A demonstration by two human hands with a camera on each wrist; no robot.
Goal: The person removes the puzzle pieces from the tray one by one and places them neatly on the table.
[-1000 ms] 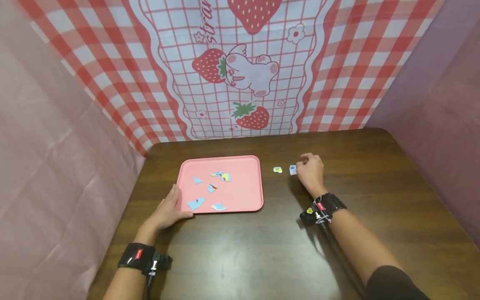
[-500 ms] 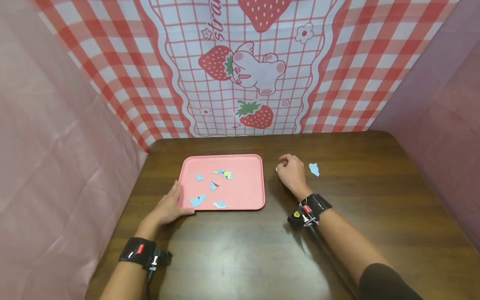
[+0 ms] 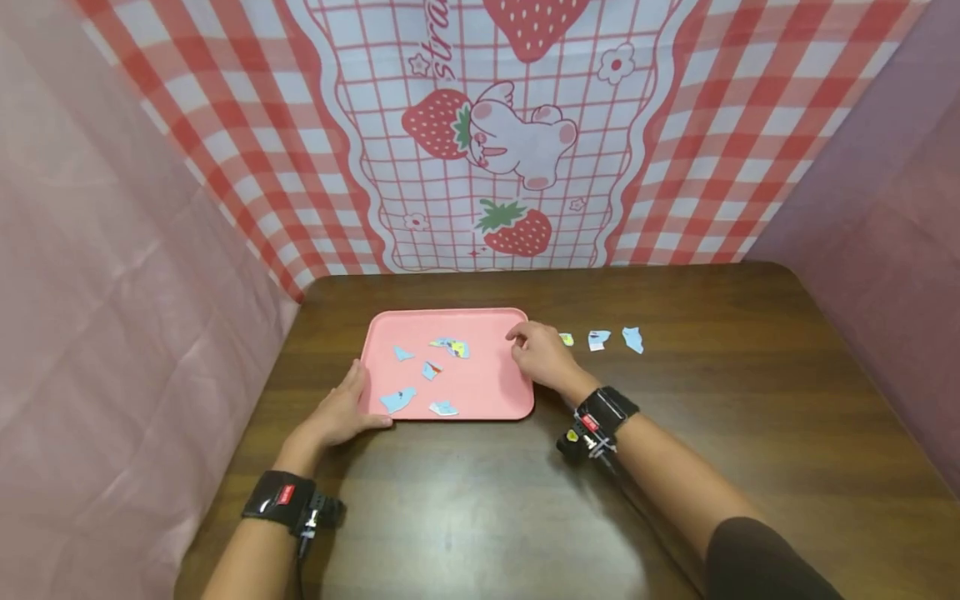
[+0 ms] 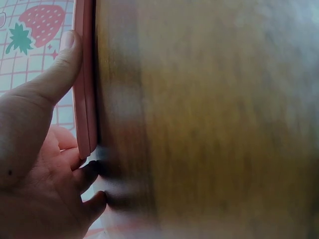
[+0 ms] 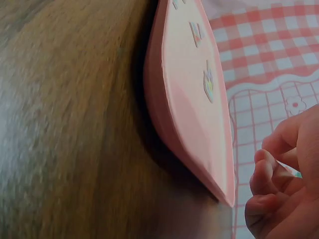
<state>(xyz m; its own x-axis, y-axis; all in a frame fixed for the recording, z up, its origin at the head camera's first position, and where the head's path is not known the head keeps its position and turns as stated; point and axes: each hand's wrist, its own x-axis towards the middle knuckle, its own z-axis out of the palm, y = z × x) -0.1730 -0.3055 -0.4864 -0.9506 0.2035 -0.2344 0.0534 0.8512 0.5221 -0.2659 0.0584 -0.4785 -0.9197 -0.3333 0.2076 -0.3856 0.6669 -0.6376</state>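
"Which grip is sitting nearer the yellow-and-blue piece [image 3: 459,348]?"

"The right grip [image 3: 543,354], hovering over the right side of the pink tray [image 3: 487,392], loosely curled, holding nothing visible; the piece is lying leftward on the tray, lengthwise along it"

"And the left grip [image 3: 341,410]?"

"It's holding the tray's near-left corner"

"Any writing?"

"A cut-off 'stra' is running sideways on the cloth [image 3: 540,233] beyond the tray; red wrist labels [image 3: 286,495] aren't reading clearly"

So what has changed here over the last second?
The right hand has moved left, from the three loose pieces, now all visible, to over the right edge of the pink tray. Whether its fingers hold anything, I can't tell. The left hand stays at the tray's near-left corner; the pieces inside lie as before.
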